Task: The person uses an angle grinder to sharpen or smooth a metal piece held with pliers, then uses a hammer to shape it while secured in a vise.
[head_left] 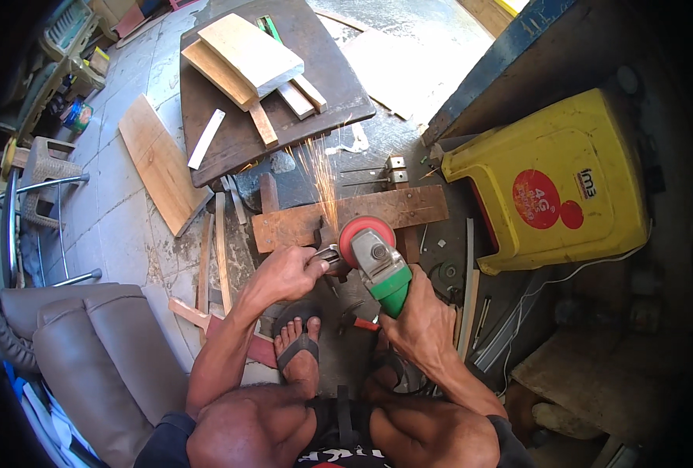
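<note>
My right hand [421, 327] grips a green and silver angle grinder [385, 273] whose red disc [360, 230] meets or nearly meets a small metal piece [328, 257]. Orange sparks [321, 175] spray away toward the dark tabletop. My left hand [288, 271] is closed on that metal piece, beside a scuffed wooden beam [272, 230] with a dark fitting, partly hidden, at its middle. Behind the beam lie small metal blocks with rods [396, 171].
A dark tabletop [346, 97] holds stacked boards [237, 47]. A long plank [155, 164] lies on the tiles at left, near a grey cushioned seat [104, 359]. A yellow plastic stool [604, 156] stands right, with a white cable [535, 290]. My sandalled feet [300, 351] are below.
</note>
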### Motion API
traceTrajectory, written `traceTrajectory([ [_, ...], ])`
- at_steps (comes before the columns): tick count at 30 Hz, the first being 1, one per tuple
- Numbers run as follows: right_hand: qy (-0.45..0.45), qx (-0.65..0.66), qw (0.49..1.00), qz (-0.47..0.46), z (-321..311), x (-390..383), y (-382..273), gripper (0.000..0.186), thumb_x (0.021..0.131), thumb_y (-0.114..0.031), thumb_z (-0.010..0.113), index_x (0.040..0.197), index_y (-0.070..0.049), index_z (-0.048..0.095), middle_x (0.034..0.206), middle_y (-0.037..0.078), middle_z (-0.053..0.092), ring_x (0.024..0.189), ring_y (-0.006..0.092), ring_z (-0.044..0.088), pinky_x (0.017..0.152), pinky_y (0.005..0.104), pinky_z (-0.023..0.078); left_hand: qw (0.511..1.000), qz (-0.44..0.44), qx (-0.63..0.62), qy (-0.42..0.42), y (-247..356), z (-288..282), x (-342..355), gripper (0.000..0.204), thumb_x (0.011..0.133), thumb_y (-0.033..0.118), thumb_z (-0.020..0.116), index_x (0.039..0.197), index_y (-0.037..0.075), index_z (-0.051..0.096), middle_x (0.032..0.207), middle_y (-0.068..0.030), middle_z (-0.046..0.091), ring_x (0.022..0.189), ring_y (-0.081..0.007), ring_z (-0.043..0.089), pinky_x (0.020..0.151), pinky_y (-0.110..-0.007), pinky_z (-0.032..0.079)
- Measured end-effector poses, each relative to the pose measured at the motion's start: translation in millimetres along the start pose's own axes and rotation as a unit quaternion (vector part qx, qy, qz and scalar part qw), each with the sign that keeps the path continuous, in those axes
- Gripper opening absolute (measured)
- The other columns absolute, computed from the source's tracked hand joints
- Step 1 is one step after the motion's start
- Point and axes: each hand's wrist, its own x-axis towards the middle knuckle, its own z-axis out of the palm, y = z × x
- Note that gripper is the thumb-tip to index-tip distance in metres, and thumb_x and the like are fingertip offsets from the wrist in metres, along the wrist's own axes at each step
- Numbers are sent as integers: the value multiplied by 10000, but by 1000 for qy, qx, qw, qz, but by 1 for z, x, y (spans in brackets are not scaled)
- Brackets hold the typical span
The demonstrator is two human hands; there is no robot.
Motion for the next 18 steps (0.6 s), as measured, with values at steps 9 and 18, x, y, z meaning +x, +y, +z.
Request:
traceTrajectory([
  [9,37,-5,999,21,-5,2,5,822,776,-186,828,1440,18,390,1165,316,647,942,530,696,793,595,559,1000,24,6,0,-5,1,2,392,954,319,622,963,-60,721,795,-314,670,795,-477,692,752,-532,515],
  [18,45,-4,997,56,-8,5,15,831,788,-204,823,1447,39,378,1190,338,646,972,540,692,825,593,559,1000,12,14,-2,0,0,0,385,957,312,619,950,-60,716,785,-313,666,783,-474,693,745,-527,517],
])
